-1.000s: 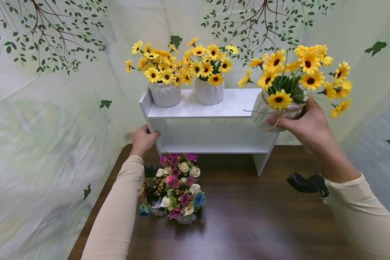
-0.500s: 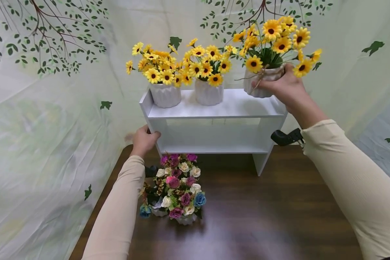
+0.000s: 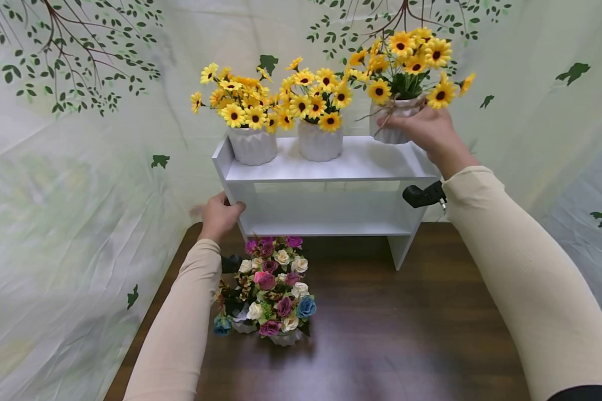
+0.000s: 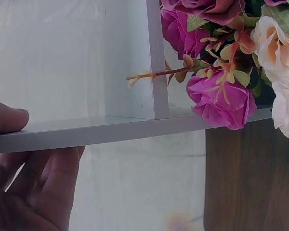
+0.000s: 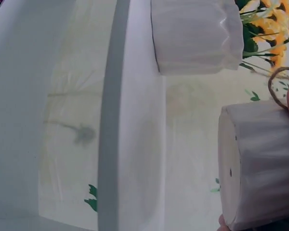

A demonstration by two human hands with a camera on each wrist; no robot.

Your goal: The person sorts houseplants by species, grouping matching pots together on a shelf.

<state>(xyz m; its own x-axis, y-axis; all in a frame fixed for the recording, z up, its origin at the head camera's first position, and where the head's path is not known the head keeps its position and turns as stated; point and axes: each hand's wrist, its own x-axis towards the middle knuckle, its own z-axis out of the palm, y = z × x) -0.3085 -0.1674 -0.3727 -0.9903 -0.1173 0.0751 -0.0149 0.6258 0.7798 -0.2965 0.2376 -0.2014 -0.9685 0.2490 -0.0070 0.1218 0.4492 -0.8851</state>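
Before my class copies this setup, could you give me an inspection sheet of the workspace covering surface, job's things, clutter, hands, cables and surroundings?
Surface: dark wood-look surface; a white shelf stands on it.
Job's things: left yellow-flower pot and middle yellow-flower pot stand upright on the top board; the held pot, with twine, is above the board's right part, not touching it.
Clutter: potted roses close together in front of the shelf's left half.
Hands: left hand grips the shelf's left side panel; right hand grips the held pot.
Cables: nothing seen.
Surroundings: pale, creased backdrop with branches and green leaves.
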